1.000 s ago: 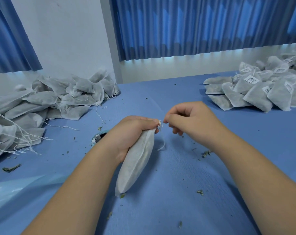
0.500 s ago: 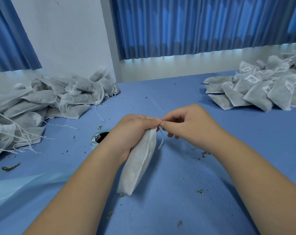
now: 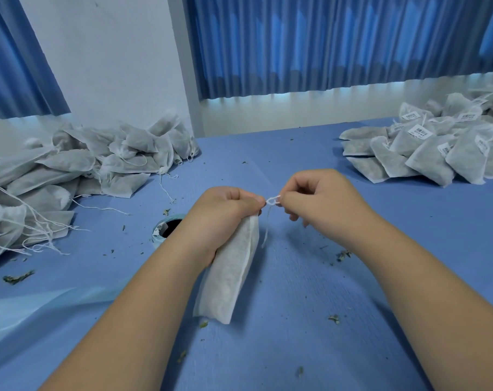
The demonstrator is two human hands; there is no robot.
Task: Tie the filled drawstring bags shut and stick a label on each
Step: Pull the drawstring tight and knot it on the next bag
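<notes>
Above the blue desk [image 3: 296, 320], the left hand [image 3: 225, 210] has its grip curled round the neck of a filled white fabric drawstring bag [image 3: 231, 275]. The right hand [image 3: 318, 201] pinches the thin white string [image 3: 273, 200] in its grip, now pulled away into a small loop. Labelled grey bags [image 3: 425, 148] heap far right.

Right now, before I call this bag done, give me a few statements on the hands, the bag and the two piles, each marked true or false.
1. The left hand grips the top of the bag. True.
2. The right hand pinches the drawstring. True.
3. The held bag already carries a label. False: no label shows on its visible side.
4. The labelled bags lie on the left. False: the labelled pile is at the far right, and the left pile shows no labels.
</notes>
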